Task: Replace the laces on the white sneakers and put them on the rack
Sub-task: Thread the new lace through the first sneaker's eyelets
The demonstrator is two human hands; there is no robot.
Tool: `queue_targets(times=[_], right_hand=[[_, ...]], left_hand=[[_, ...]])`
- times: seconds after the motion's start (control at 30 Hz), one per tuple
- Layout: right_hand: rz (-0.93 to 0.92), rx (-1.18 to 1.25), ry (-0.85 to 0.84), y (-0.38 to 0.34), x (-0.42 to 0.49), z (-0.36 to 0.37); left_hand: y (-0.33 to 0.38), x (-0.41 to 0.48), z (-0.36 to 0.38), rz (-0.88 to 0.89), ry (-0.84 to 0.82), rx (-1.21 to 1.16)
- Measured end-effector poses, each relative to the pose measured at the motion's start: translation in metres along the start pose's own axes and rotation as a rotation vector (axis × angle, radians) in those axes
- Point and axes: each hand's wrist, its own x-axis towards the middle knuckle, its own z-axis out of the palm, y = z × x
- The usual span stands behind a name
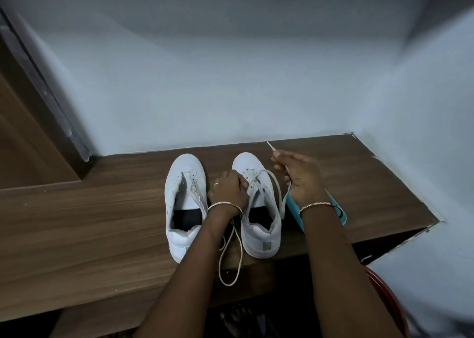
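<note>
Two white sneakers stand side by side on a wooden table (89, 209), toes toward the wall. The left sneaker (183, 201) has no lace in its eyelets. My left hand (229, 187) grips the left eyelet flap of the right sneaker (259, 209). A white lace (278, 186) runs from that shoe's front eyelets out to the right. My right hand (298, 175) pinches this lace near its tip, which points up toward the wall. Another loop of lace (230, 255) hangs over the table's front edge between the shoes.
A teal object (295, 209) lies on the table under my right wrist. The table sits in a corner of pale walls, with a wooden door frame (30, 132) at left. A red chair edge (387, 299) shows at lower right.
</note>
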Motion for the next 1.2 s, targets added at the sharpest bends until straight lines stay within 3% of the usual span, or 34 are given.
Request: queue_targets(times=[0.17, 0.3, 0.37, 0.47, 0.53, 0.87, 1.2], right_hand=[[-0.129, -0.131, 0.042, 0.009, 0.001, 0.009], [-0.210, -0.325, 0.023, 0.029, 0.008, 0.013], [-0.234, -0.373, 0.004, 0.040, 0.013, 0.014], [-0.257, -0.439, 0.012, 0.048, 0.014, 0.014], [-0.262, -0.464, 0.026, 0.054, 0.016, 0.014], [-0.306, -0.649, 0.024, 0.066, 0.034, 0.022], [-0.232, -0.555, -0.083, 0.080, 0.044, 0.025]], left_hand=[[-0.004, -0.013, -0.009, 0.062, -0.176, -0.046], [0.004, -0.017, -0.023, 0.079, -0.301, -0.346], [0.004, -0.010, -0.020, 0.046, -0.160, -0.486], [-0.002, -0.003, -0.004, -0.071, 0.134, -0.448], [-0.008, 0.001, 0.005, -0.139, 0.229, -0.444], [-0.024, 0.016, 0.023, -0.051, 0.260, -0.406], [-0.026, 0.027, 0.021, -0.118, 0.243, -0.408]])
